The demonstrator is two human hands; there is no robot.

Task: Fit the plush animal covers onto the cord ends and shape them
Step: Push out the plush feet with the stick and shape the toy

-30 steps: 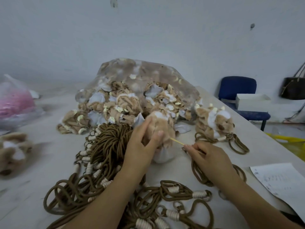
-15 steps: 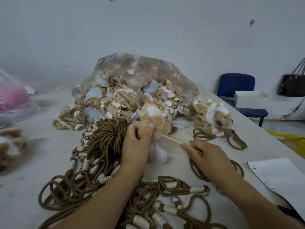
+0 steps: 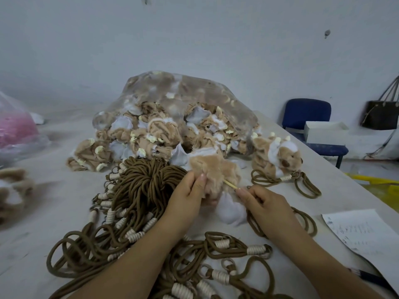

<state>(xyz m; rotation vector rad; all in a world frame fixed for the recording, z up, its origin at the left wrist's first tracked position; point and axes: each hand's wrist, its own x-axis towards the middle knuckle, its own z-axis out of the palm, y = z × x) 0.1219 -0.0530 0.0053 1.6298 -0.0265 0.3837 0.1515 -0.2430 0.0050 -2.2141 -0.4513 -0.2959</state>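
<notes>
1. Head view: left hand (image 3: 187,197) grips tan plush cover (image 3: 216,171) mid tabletop (image 3: 54,201), just right of brown cord pile (image 3: 142,182).
2. Right hand (image 3: 263,203) pinches thin stick (image 3: 231,184), far tip against the plush cover.
3. Bag of covers (image 3: 172,117) lies far behind.

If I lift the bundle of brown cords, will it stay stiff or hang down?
Probably floppy: the brown cord bundle lies in loose, sagging loops on the table. It may well tangle, since many strands cross. Rolling seems unlikely.
</notes>
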